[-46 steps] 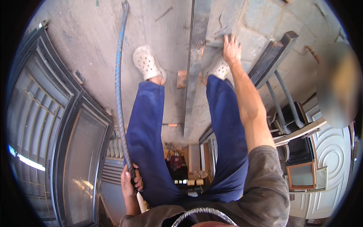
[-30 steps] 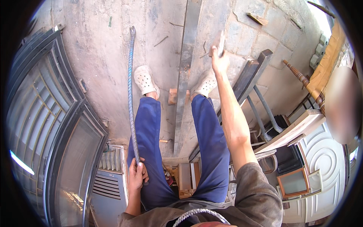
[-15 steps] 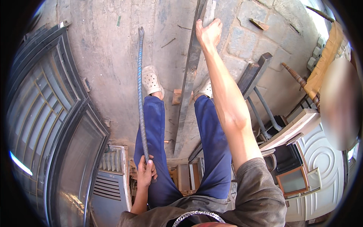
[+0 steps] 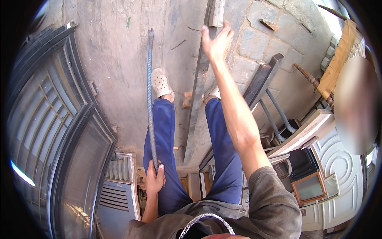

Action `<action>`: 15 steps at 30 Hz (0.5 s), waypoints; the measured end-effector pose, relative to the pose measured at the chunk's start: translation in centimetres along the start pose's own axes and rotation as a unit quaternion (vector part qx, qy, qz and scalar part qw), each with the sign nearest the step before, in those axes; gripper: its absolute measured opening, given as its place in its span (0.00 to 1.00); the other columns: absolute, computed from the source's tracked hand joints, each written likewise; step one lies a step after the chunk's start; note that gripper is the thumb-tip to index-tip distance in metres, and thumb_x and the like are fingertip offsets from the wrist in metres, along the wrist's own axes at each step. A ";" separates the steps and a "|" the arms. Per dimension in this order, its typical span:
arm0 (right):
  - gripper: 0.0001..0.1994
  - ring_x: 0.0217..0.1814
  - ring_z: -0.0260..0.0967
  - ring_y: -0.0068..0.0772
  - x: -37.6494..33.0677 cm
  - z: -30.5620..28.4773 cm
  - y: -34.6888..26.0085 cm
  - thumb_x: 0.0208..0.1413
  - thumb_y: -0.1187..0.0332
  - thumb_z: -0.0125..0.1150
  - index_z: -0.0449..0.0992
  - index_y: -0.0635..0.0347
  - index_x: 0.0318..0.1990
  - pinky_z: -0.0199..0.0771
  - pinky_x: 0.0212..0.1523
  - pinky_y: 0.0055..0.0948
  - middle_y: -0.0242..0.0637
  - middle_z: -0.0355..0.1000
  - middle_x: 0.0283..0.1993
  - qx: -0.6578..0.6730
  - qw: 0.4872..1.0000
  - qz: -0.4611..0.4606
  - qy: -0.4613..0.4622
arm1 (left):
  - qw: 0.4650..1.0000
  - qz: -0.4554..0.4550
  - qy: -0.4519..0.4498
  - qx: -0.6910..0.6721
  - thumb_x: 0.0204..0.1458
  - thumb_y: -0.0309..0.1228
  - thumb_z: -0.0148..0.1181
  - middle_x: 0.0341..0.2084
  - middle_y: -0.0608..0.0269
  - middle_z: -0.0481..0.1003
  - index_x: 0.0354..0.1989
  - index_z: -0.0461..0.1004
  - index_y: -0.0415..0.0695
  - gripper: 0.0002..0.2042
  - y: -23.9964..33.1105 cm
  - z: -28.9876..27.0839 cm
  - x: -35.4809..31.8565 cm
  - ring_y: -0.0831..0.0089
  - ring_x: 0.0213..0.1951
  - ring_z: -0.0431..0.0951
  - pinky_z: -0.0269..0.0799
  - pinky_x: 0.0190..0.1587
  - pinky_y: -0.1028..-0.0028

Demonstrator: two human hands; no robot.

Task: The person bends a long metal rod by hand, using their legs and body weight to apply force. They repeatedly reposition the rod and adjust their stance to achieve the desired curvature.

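My left hand [image 4: 155,177] is closed round the lower end of a long crowbar [image 4: 150,95], a ribbed steel bar with blue paint on its upper half and a forked tip. The bar slants up in front of my left leg. A long dark wooden beam [image 4: 195,103] lies between my feet, with a short pale wood strip [image 4: 217,14] along its far end. Over the beam, just on the near side of that strip, my right hand [image 4: 217,44] is spread, fingers apart and holding nothing.
Framed doors with glass panes [image 4: 79,147] lean at the left. To the right stand dark wooden legs [image 4: 264,79], a white panelled door [image 4: 342,175] and a small wood-framed pane [image 4: 308,187]. A wood scrap [image 4: 269,24] and a small block [image 4: 187,99] lie on the floor.
My right hand has let go of the pale strip and beam, drawing back toward me with its fingers opening. The left hand keeps its hold on the crowbar.
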State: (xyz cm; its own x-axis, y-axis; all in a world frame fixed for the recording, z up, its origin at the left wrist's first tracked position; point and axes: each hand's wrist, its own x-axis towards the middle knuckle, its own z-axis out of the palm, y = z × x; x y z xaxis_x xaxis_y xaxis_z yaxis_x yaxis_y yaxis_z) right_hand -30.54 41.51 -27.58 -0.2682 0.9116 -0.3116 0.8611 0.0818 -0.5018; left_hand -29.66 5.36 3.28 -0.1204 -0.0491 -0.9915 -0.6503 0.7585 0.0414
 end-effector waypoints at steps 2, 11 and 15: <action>0.33 0.48 0.67 0.43 -4.8 -1.3 -0.1 0.56 0.50 0.57 0.61 0.70 0.57 0.72 0.48 0.44 0.55 0.62 0.52 0.022 0.994 -0.023 -0.101 | 0.999 0.004 0.009 0.031 0.63 0.34 0.47 0.12 0.71 0.60 0.43 0.62 0.40 0.09 1.4 0.4 -2.1 0.84 0.11 0.60 0.57 0.12 0.79; 0.29 0.39 0.71 0.28 -18.7 -9.9 -6.9 0.63 0.61 0.51 0.49 0.63 0.66 0.74 0.38 0.29 0.47 0.68 0.46 0.217 0.921 0.202 -0.253 | 0.988 0.012 -0.062 0.143 0.60 0.33 0.47 0.18 0.48 0.71 0.57 0.59 0.34 0.20 1.3 4.8 -15.3 0.59 0.23 0.77 0.69 0.26 0.63; 0.27 0.24 0.64 0.21 -16.5 -12.0 -4.2 0.62 0.71 0.48 0.51 0.58 0.68 0.69 0.24 0.23 0.35 0.65 0.33 0.185 0.961 0.125 -0.165 | 0.979 -0.008 -0.195 -0.059 0.62 0.31 0.44 0.26 0.59 0.66 0.65 0.49 0.37 0.24 4.3 7.5 -17.7 0.74 0.23 0.66 0.65 0.27 0.72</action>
State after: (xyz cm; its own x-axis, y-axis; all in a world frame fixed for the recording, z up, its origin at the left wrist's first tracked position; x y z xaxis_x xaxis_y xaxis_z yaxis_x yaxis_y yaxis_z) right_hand -24.57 30.99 -10.61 -0.2481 0.7020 -0.6675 0.7196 -0.3278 -0.6122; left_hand -24.67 14.32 20.10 0.1708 0.2095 -0.9628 -0.7345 0.6784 0.0173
